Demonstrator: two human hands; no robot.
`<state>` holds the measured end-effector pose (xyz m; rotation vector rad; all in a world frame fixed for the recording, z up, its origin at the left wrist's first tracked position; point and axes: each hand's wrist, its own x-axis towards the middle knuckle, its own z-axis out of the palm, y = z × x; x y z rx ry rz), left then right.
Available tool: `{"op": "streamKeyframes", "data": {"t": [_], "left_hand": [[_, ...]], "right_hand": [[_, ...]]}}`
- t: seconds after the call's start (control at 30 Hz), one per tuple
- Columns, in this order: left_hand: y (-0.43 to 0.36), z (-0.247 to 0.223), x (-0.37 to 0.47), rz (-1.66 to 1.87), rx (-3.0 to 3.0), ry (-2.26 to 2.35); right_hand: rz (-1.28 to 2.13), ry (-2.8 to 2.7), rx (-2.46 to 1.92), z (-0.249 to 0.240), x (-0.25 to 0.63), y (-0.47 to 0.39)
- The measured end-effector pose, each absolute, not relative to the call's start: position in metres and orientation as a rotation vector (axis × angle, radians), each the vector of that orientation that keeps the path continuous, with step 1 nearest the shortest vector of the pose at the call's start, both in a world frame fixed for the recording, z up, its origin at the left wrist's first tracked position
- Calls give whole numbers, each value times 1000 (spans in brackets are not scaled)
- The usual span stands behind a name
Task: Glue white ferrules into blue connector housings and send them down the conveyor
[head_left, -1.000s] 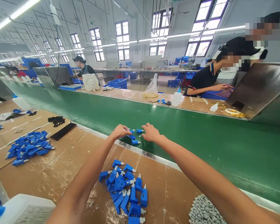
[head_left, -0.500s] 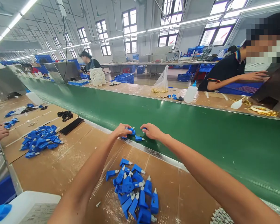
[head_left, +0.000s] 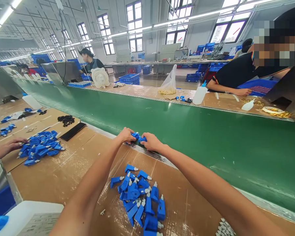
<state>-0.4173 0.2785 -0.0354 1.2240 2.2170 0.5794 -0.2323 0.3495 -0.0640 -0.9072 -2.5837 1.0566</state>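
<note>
Both my arms reach out to the near edge of the green belt (head_left: 199, 141). My left hand (head_left: 127, 135) is closed on blue parts (head_left: 135, 135) at the belt's edge. Just to its right, my right hand (head_left: 151, 142) has its fingers closed round another blue part (head_left: 142, 139). The two hands are a short gap apart, with the blue parts between them. Nearer to me, a pile of blue parts with pale grey tips (head_left: 140, 196) lies on the brown tabletop (head_left: 88, 173).
A second blue pile (head_left: 40, 146) lies to the left, where a person's hand (head_left: 13, 144) touches it. Near it are a black strip (head_left: 73, 131) and black pieces (head_left: 66, 120). Small grey pieces (head_left: 225, 227) lie at bottom right, a white container (head_left: 36, 218) at bottom left.
My right hand has moved slightly left and closed on the blue part that lay between the hands. The neighbour's hand has reached the left pile. The person at right has lowered an arm.
</note>
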Motion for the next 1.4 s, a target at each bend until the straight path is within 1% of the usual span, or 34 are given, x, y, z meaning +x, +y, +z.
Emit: {"op": "streamKeyframes", "data": {"t": [0.13,0.23,0.33,0.43,0.53,0.67,0.8,0.87,0.97,1.07,1.13,1.23,1.33,1.4], "left_hand": [[267,-26,-416,666,1134,2152],[260,-11,-409,810,1091,2098],[261,14,-380,947,1119,1982],[268,47,-317,1017,1220,1765],[287,75,-238,997,1335,1507],[319,84,-114,750,1458,1202],[309,75,31,534,1626,917],[299,69,101,459,1701,844],[285,64,199,345,1829,745],[273,65,282,241,1972,692],[269,65,327,181,2071,692],[266,62,377,106,2203,698],[262,56,404,82,2306,667],[258,53,409,133,2357,635]], "right_hand": [[1340,-2273,-987,-45,-188,354],[1498,-2059,-985,-20,-129,353],[1599,-1884,-1001,10,-59,340],[1603,-1695,-1108,42,12,298],[1553,-1528,-1218,70,72,249],[1506,-1413,-1212,83,159,189],[1305,-1296,-1284,68,269,105],[1029,-1193,-1561,53,333,73],[802,-1071,-1725,30,426,48],[632,-988,-1866,13,497,46],[527,-979,-1946,3,525,58],[400,-1045,-1982,-13,543,85],[323,-1128,-1944,-30,546,100],[260,-1131,-1917,-42,550,93]]}}
